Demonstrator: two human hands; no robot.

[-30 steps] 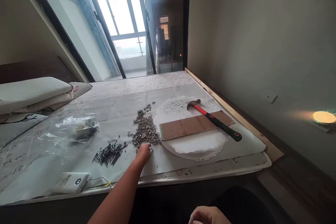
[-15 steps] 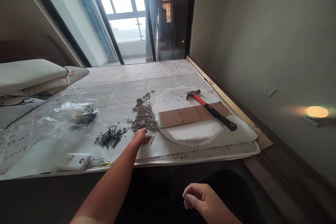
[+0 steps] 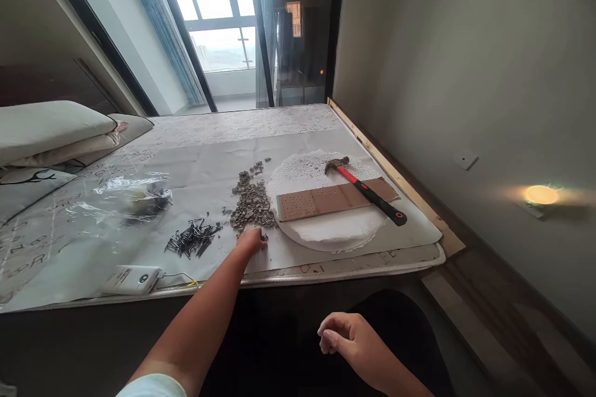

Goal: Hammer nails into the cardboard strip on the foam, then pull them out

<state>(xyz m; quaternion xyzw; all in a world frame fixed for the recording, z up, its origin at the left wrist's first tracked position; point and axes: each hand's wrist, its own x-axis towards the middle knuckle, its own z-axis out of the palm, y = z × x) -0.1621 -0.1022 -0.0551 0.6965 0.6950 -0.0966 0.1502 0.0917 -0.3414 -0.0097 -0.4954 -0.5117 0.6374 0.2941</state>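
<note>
My left hand (image 3: 252,239) is closed at the near edge of a heap of grey stone chips (image 3: 254,203). Small dark nail ends show beside its fingers; the rest of what it grips is hidden. My right hand (image 3: 339,334) hangs in front of the bed, loosely curled, with a gap inside the curl and nothing visible in it. A pile of dark nails (image 3: 192,239) lies left of my left hand. On a white round slab (image 3: 333,234) rests a brown perforated strip (image 3: 321,201), with a red and black hammer (image 3: 367,191) lying across it.
A clear plastic bag (image 3: 135,198) lies at the left, behind a white power bank (image 3: 133,279) with a cable. Pillows (image 3: 56,130) are stacked at the far left. A wooden rail (image 3: 386,164) runs along the bed's right side, near the wall.
The loose nails seen beside my left hand before no longer lie spread out there; only dark ends show at its fingers. The whole view has shifted slightly. My right hand stays curled.
</note>
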